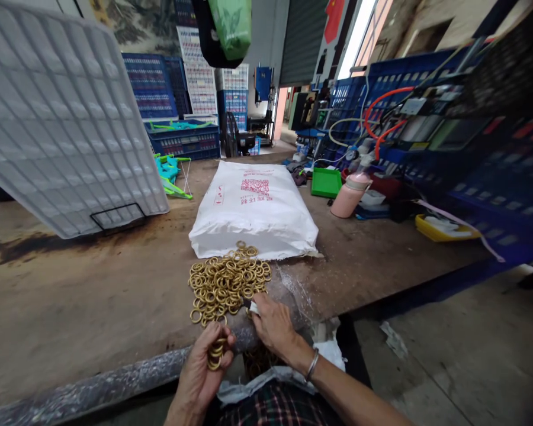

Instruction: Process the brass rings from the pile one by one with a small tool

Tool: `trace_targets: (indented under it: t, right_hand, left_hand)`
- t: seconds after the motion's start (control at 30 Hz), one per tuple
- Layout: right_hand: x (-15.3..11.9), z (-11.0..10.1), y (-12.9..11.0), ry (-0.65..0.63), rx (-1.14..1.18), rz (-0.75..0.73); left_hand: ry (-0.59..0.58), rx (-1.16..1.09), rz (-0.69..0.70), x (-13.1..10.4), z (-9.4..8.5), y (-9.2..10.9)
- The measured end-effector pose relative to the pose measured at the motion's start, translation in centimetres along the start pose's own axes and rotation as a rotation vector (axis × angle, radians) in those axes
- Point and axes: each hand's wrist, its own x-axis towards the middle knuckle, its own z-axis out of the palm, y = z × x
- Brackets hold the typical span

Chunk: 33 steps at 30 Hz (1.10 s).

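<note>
Several brass-coloured rings lie in a heap (228,281) near the front edge of the worktable, against a white sack (257,207) with red print. My left hand (206,361) is curled, palm up, around a few of these rings, just in front of the heap. At the heap's right front side my right hand (270,322) reaches down, its fingers bent together; something dark and white shows by its thumb, too small to name. What its fingertips hold is hidden. Below the table edge, more rings show in an open bag (257,361) at my lap.
A grey ribbed plastic crate (71,118) leans at the left of the brown table (93,307). At the right are a green tray (326,182), a pink bottle (349,195) and a yellow tray (446,229). Blue and white crates stand behind.
</note>
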Motion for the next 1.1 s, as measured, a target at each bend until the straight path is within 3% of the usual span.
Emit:
trace_targets:
  t: [0.17, 0.3, 0.57, 0.73, 0.83, 0.93, 1.0, 1.1]
  right_hand:
    - [0.0, 0.7, 1.6, 0.029, 0.04, -0.079]
    - [0.2, 1.0, 2.3, 0.093, 0.191, -0.199]
    - [-0.7, -0.2, 1.5, 0.14, 0.507, -0.416]
    - [-0.4, -0.4, 1.0, 0.064, 0.739, -0.253]
    - [-0.1, -0.4, 0.9, -0.01, 0.855, -0.126]
    - [0.2, -0.2, 0.8, -0.087, 0.895, -0.104]
    - [0.3, 0.0, 0.8, -0.158, 0.92, -0.115]
    - [0.6, 0.2, 0.6, -0.159, 0.94, -0.097]
  left_hand:
    - [-0.004, 0.149, 0.017, 0.5, 1.2, -0.4]
    - [0.006, 0.315, 0.106, 0.9, 2.1, -1.1]
    - [-0.014, 0.671, 0.219, 1.4, 2.2, -2.5]
    - [0.017, 0.764, 0.277, 1.3, 2.0, -2.4]
    - [0.044, 0.877, 0.43, 1.2, 1.9, -2.3]
    - [0.017, 0.959, 0.561, 1.1, 1.7, -2.3]
    - [0.0, 0.947, 0.547, 1.0, 1.6, -2.4]
    - [-0.004, 0.879, 0.384, 1.0, 1.4, -2.4]
